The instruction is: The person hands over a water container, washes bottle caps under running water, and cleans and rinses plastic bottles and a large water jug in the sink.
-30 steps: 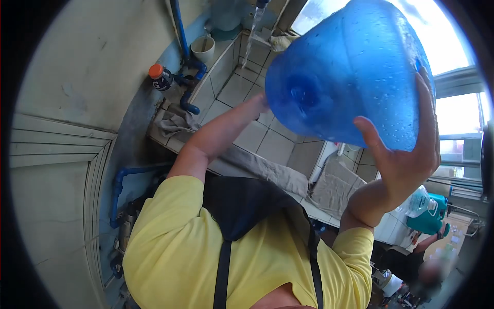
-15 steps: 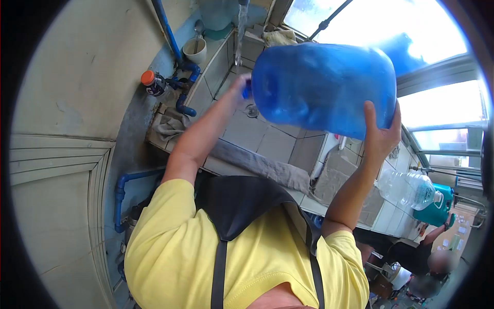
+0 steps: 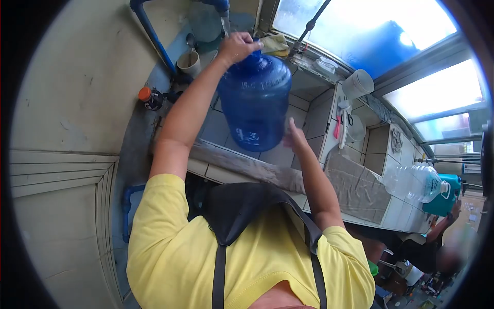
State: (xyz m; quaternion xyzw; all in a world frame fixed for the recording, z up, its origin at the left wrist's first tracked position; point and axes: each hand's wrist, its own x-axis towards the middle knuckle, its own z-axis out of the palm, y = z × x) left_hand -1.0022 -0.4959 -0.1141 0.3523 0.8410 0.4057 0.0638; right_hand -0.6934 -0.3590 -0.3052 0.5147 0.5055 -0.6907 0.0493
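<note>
A large blue water jug [image 3: 254, 103] stands roughly upright over the tiled sink [image 3: 296, 157], its neck toward the tap. My left hand [image 3: 239, 49] is closed around the jug's neck. Beside the jug's lower side is my right hand [image 3: 295, 136], thumb raised and fingers apart; whether it still touches the plastic I cannot tell. Water runs from the blue pipe tap [image 3: 222, 6] just behind my left hand, and where the stream lands is hidden.
On the left ledge are a white cup [image 3: 189, 63] with a spoon and an orange-capped bottle [image 3: 149, 98]. Grey cloth [image 3: 247, 167] lines the sink's front edge. To the right are a white tub [image 3: 358, 84], scissors [image 3: 350, 120], a clear bottle [image 3: 419, 184], a teal container [image 3: 442, 195] and another person.
The jug has turned from lying sideways to upright and moved down and left. My left hand has risen with its neck; my right hand has come down and left from its base.
</note>
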